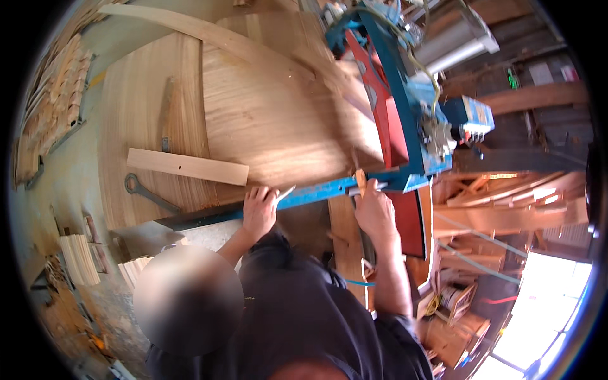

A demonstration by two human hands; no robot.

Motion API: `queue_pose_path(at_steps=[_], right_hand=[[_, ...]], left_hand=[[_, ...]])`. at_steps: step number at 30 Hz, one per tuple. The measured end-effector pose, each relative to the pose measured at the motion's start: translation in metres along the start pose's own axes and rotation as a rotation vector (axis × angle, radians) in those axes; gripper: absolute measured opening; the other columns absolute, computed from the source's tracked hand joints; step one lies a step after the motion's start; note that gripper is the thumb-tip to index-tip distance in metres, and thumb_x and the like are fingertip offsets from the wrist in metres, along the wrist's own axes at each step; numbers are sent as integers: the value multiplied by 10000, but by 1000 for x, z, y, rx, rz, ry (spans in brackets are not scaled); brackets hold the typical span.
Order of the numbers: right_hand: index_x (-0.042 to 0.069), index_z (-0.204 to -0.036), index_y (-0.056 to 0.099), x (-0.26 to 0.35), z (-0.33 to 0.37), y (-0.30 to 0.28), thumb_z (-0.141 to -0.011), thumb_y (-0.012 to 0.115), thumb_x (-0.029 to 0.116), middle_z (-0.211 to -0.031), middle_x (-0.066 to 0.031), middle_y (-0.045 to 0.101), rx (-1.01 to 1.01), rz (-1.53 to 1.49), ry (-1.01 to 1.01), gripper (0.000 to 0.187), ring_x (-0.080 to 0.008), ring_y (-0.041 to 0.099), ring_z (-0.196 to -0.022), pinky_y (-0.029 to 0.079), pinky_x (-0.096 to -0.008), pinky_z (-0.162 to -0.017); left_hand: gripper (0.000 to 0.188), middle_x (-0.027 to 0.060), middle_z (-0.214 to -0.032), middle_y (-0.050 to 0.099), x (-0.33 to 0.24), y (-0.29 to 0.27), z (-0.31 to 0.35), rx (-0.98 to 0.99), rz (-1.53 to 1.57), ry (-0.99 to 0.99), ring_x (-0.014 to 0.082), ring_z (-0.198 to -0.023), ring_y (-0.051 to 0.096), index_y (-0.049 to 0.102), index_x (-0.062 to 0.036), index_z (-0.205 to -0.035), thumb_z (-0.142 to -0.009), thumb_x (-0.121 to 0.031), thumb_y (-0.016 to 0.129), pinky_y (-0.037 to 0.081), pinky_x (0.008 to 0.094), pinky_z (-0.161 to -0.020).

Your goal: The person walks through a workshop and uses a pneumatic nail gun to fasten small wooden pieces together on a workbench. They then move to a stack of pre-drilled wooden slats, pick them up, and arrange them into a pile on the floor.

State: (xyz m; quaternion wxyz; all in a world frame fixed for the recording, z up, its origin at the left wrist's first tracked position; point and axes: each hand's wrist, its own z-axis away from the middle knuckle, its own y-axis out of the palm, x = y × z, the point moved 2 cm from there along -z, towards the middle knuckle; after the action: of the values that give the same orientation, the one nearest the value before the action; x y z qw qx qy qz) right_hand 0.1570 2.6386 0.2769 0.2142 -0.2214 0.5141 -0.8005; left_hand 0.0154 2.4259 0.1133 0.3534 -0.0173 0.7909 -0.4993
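Note:
My left hand is at the near edge of a wide wooden board, its fingers closed round a thin pale pencil-like stick that points right. To the right, my right hand grips a slim tool with an orange-brown wooden handle; a thin tip seems to rise from it over the board, too blurred to name its kind. A silver rod lies beside those fingers. Between me and the board runs a blue metal beam. Left of my left hand, a short light wood strip with a small dark hole rests on the board.
A large wrench lies on the left board. A long curved wooden piece crosses the far side. At right stands a blue machine frame with a red panel. Stacked wood pieces are on the far left.

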Motion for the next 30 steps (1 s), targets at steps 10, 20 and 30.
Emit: queue_pose_path(at_steps=[10,20,30], right_hand=[[-45,-1119,457,-99,95,-54,-904,622,173,-781,-302,649,26,-62,-128,347,-487,646,-818,511,-553,-752],[-39,-1116,488,-39,40,-90,-931,524,139,-822,-265,680,-179,101,-309,260,-436,682,-813,536,-511,-737],[-59,-1284,454,-9,-115,-98,-901,592,187,-948,-291,684,-278,56,-186,476,-461,671,-904,526,-525,-806]], left_hand=[[138,101,-932,565,-8,23,11,-109,-67,-68,336,-918,547,670,-77,-950,-814,-90,690,444,465,-794],[77,108,-851,527,-8,27,9,-183,-152,-60,331,-865,536,687,-81,-877,-804,-105,687,437,458,-755],[63,99,-819,513,-13,15,7,-228,-32,-37,322,-818,536,634,-79,-809,-785,-72,692,424,447,-695]])
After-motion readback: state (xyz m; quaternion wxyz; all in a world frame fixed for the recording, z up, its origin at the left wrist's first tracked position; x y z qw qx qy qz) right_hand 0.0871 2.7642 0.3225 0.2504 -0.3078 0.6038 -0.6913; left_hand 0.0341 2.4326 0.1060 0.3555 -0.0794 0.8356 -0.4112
